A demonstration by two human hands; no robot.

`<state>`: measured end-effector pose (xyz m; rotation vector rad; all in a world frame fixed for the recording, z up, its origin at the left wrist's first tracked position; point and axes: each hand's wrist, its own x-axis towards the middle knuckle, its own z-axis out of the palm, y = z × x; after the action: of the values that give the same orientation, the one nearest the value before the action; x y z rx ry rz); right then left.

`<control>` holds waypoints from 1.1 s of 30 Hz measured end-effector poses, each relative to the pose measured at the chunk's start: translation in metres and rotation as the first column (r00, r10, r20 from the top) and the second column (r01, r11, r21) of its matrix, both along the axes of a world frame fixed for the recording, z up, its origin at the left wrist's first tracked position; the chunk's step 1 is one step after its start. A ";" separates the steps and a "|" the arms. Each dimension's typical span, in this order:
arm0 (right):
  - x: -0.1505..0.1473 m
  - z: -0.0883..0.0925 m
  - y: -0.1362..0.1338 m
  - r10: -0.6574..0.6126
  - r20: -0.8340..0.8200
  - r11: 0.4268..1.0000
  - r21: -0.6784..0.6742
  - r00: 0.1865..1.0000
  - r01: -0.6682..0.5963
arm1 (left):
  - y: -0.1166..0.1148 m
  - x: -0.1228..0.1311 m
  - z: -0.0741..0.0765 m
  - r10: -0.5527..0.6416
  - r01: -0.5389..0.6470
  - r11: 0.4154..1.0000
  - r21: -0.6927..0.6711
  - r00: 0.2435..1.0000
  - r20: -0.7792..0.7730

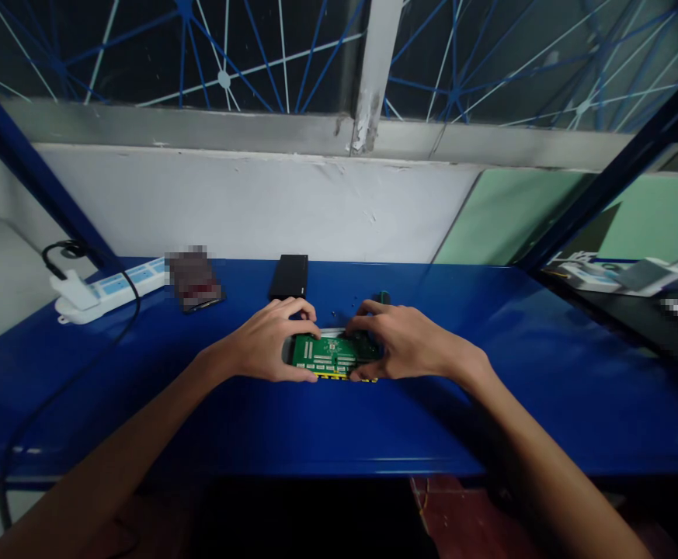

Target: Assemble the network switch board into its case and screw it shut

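A green circuit board point(324, 349) with a yellow strip of ports along its near edge is held level over the blue table. My left hand point(269, 341) grips its left end, thumb at the near edge and fingers at the far edge. At the other end my right hand point(400, 339) has its fingers closed round the board in the same way, hiding that corner. Behind the board lies a flat black case point(290, 276). Just past my right hand shows a small green-topped thing point(384, 296), mostly hidden. A few tiny dark bits, perhaps screws point(333, 314), lie nearby.
On the left a white power strip point(123, 291) carries a plugged-in adapter point(74, 289), whose black cable point(134, 310) runs down over the table point(245, 435). A dark blurred object point(195, 278) lies beside the strip. Blue posts point(595, 182) flank the table; wall and windows stand behind.
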<state>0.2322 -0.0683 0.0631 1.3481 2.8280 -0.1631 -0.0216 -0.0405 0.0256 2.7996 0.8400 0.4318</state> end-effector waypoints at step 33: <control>-0.007 -0.004 -0.001 0.071 -0.042 0.996 0.059 0.997 -0.069 | -0.001 0.005 0.001 -0.015 0.008 0.993 -0.120 0.998 -0.060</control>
<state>0.2254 -0.0694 0.0595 1.2685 2.9331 -0.1129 -0.0167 -0.0419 0.0270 2.7178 0.8332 0.2859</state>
